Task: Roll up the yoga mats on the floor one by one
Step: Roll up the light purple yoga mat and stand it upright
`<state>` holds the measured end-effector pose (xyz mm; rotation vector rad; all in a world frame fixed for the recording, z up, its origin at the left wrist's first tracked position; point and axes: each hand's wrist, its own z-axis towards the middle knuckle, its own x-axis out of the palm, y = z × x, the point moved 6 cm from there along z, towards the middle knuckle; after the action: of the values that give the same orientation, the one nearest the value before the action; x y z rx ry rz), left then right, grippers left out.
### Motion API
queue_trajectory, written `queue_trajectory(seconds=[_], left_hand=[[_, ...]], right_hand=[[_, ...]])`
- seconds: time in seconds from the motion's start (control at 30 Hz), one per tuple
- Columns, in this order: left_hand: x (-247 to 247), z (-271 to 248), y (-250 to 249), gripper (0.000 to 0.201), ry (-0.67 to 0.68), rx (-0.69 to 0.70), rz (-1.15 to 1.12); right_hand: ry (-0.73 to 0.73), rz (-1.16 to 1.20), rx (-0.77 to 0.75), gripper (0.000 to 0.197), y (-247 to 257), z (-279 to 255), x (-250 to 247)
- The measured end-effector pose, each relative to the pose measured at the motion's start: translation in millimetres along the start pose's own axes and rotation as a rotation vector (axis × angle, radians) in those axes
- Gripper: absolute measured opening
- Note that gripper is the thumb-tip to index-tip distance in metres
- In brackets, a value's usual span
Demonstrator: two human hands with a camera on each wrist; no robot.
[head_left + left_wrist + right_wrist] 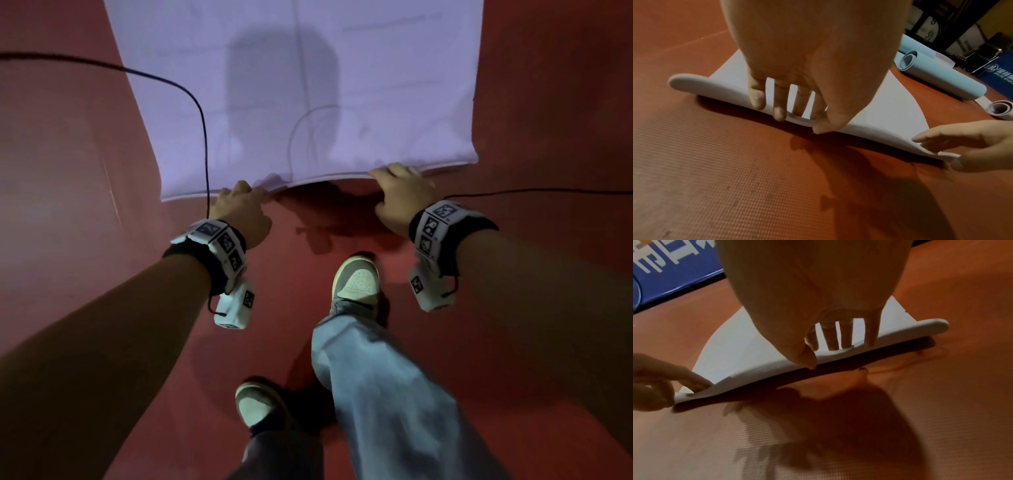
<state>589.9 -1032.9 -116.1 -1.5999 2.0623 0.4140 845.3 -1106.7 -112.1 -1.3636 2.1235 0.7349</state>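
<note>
A lavender yoga mat (308, 85) lies flat on the red floor, stretching away from me. Its near edge is raised off the floor between my hands, with a dark gap beneath. My left hand (241, 200) pinches that edge left of centre: four fingers (779, 112) lie on top of the mat (869, 116) and the thumb hooks under the rim. My right hand (397, 183) grips the edge further right the same way, fingers (833, 344) on top of the mat (740, 344) and thumb at the rim. The near corners still curl down to the floor.
A rolled light-blue mat (937, 76) and a small lavender roll (1001, 110) lie to the right. A blue banner (674, 272) stands behind. Black cables (203, 120) cross the mat and floor. My shoes (358, 281) stand on the red floor (68, 171) just behind the edge.
</note>
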Motion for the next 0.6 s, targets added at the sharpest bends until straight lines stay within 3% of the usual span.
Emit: queue_trajectory(seconds=[0.2, 0.37, 0.47, 0.6], left_hand=[[21.9, 14.3, 6.6, 0.060, -0.123, 0.042, 0.090], [27.1, 33.9, 9.6, 0.051, -0.280, 0.120, 0.136], [27.3, 44.6, 15.5, 0.052, -0.320, 0.114, 0.059], [35.8, 41.9, 20.6, 0.053, -0.395, 0.127, -0.071]], right_hand=[[-0.006, -0.034, 0.039, 0.066, -3.4, 16.3, 27.6], [-0.181, -0.165, 0.049, 0.046, -6.1, 30.9, 32.4], [-0.256, -0.094, 0.025, 0.043, -7.7, 32.3, 36.5], [-0.077, -0.062, 0.020, 0.061, -15.0, 31.4, 55.5]])
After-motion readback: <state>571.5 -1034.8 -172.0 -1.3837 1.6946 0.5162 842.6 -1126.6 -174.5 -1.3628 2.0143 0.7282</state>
